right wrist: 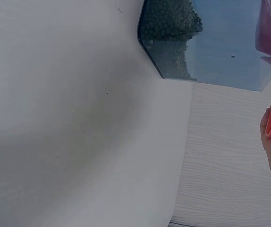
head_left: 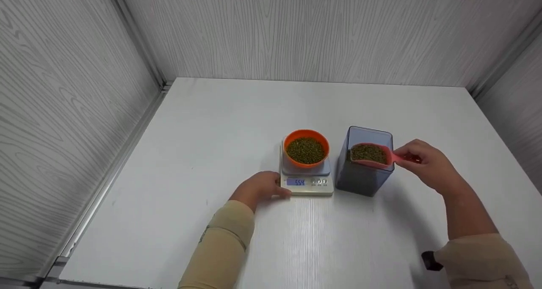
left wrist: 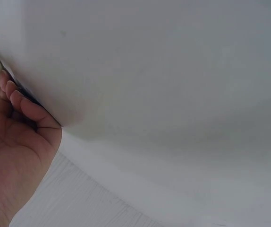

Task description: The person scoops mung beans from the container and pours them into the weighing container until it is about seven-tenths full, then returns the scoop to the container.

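Note:
An orange bowl (head_left: 305, 149) of small green beans stands on a white kitchen scale (head_left: 311, 187), whose display seems to read 554. My left hand (head_left: 261, 186) holds the scale's front left corner, thumb along the front edge; in the left wrist view the fingers (left wrist: 29, 108) are curled against its side. My right hand (head_left: 432, 164) grips the handle of a red scoop (head_left: 389, 155). Heaped with green beans, the scoop sits at the mouth of a clear bluish container (head_left: 360, 179). More beans (right wrist: 166, 28) show through the container wall in the right wrist view.
All of this stands on a white tabletop (head_left: 220, 124). Wood-grain panels (head_left: 271, 35) enclose the back and sides. The container is just right of the scale, with a narrow gap between them.

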`<state>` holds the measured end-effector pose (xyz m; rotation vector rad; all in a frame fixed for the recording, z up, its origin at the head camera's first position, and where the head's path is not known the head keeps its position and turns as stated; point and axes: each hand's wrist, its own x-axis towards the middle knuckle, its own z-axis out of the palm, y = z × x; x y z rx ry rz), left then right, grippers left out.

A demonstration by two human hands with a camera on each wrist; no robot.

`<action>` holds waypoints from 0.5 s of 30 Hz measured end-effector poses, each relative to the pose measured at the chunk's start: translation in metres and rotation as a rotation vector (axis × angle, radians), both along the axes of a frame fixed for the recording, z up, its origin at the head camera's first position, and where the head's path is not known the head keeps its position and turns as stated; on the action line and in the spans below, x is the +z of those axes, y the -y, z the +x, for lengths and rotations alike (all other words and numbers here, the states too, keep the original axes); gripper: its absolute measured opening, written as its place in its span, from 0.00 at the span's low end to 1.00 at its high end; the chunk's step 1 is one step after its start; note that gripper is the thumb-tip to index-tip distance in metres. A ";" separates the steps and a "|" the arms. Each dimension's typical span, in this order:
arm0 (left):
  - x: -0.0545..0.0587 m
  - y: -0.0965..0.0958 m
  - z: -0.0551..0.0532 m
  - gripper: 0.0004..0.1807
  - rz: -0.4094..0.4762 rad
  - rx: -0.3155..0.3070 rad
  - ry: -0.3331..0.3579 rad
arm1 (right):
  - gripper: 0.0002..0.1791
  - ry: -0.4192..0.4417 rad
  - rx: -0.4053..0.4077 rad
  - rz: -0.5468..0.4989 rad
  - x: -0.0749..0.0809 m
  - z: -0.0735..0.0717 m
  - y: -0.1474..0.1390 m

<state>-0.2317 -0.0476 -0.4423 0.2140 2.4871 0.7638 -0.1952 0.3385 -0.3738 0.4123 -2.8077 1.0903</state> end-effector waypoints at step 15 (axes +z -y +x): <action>0.000 0.000 0.001 0.24 -0.009 0.014 0.000 | 0.09 -0.027 0.043 -0.001 0.019 -0.010 0.013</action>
